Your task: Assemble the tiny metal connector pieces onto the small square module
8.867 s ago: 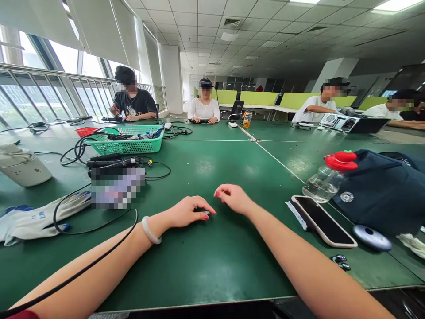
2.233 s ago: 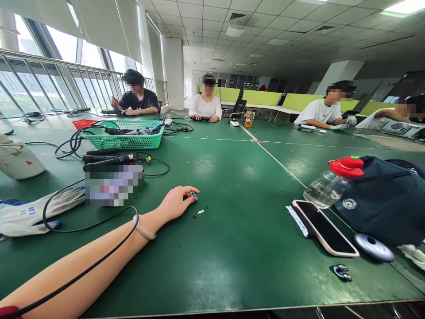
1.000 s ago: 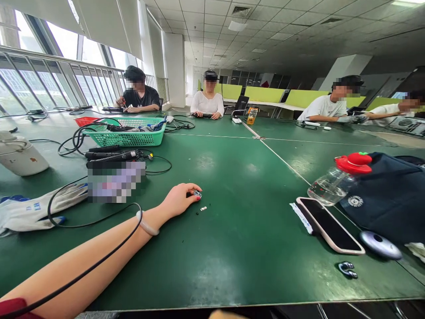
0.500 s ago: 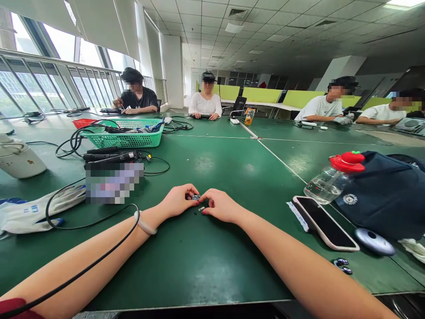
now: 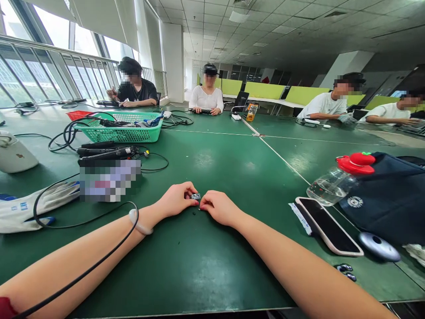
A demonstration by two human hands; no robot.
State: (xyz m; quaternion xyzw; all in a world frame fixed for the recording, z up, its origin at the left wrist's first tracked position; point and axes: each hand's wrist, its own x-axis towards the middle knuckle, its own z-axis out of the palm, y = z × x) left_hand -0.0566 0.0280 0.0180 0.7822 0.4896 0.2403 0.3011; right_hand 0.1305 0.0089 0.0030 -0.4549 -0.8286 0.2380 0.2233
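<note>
My left hand [image 5: 179,198], wearing a pale bangle on its wrist, pinches a small dark board with silvery parts [image 5: 195,196], which looks like a circuit board. Just to the right, my right hand [image 5: 217,206] has thumb and forefinger closed low over the table. A tiny silvery piece [image 5: 199,209] shows at those fingertips, mostly covered, and its kind is too small to make out. A little dark bit [image 5: 194,213] lies on the green tabletop [image 5: 206,257] below the hands. The hands are close together but apart.
A black cable [image 5: 89,274] crosses over my left forearm. To the left are white gloves [image 5: 29,210], black devices [image 5: 106,153] and a green basket [image 5: 122,128]. To the right are a phone [image 5: 328,226], a water bottle [image 5: 328,188] and a dark bag [image 5: 385,199]. Several people sit around the table.
My right thumb and forefinger have closed together at the tiny silvery piece, which lay in view between them before. The small board in my left hand shows more of its face. The view has shifted slightly.
</note>
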